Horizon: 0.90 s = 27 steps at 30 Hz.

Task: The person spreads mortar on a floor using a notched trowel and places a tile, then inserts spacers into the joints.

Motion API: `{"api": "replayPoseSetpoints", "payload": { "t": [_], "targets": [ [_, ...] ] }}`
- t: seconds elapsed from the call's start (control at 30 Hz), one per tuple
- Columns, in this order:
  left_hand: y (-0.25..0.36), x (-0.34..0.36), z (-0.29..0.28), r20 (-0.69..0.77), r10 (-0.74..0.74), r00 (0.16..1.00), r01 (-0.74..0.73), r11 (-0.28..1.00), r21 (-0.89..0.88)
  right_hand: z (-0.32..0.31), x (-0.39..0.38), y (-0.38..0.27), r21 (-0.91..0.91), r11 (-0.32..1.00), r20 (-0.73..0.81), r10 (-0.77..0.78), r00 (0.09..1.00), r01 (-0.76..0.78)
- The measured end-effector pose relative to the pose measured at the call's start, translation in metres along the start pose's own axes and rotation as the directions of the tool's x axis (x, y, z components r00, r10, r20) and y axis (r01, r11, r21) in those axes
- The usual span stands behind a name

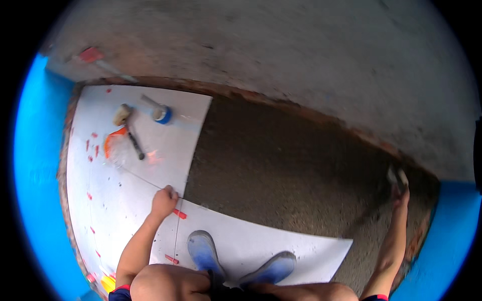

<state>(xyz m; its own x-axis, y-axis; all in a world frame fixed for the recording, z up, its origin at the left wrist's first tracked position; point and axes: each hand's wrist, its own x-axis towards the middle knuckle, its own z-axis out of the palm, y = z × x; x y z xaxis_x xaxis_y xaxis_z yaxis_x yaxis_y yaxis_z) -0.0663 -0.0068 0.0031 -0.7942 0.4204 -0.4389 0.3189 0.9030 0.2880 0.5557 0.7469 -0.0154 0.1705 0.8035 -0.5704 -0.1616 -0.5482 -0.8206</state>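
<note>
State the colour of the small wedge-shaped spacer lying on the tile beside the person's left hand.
Red. The small wedge-shaped spacer shows best in the head view, just right of the left hand.

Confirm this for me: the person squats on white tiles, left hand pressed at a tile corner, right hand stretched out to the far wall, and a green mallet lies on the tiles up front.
Not quite: the head view shows no green mallet. The mallet on the white tiles has a pale head and a dark handle. The left hand at the tile corner and the right hand stretched to the wall are right.
</note>
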Motion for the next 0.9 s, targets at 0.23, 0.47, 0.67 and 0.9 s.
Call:
{"api": "replayPoseSetpoints", "payload": {
  "t": [0.23, 0.47, 0.67, 0.9],
  "targets": [
    [-0.030, -0.051, -0.026, -0.041, -0.195, 0.980, 0.197, 0.979, 0.050, 0.007, 0.113, 0.046, -0.210, 0.946, 0.144, -0.220, 0.965, 0.247],
    [-0.077, -0.047, -0.027, -0.085, -0.325, 0.942, 0.333, 0.937, 0.108, -0.037, 0.171, 0.030, 0.103, 0.984, 0.149, 0.126, 0.981, -0.143],
    [-0.103, 0.006, 0.014, -0.121, -0.351, 0.929, 0.349, 0.936, -0.037, -0.073, 0.096, -0.025, 0.510, 0.833, 0.289, 0.066, 0.955, -0.212],
    [-0.143, -0.002, -0.016, -0.111, -0.369, 0.923, 0.370, 0.929, -0.011, -0.015, -0.217, 0.081, 0.372, 0.844, 0.391, 0.234, 0.890, -0.386]
  ]
}}
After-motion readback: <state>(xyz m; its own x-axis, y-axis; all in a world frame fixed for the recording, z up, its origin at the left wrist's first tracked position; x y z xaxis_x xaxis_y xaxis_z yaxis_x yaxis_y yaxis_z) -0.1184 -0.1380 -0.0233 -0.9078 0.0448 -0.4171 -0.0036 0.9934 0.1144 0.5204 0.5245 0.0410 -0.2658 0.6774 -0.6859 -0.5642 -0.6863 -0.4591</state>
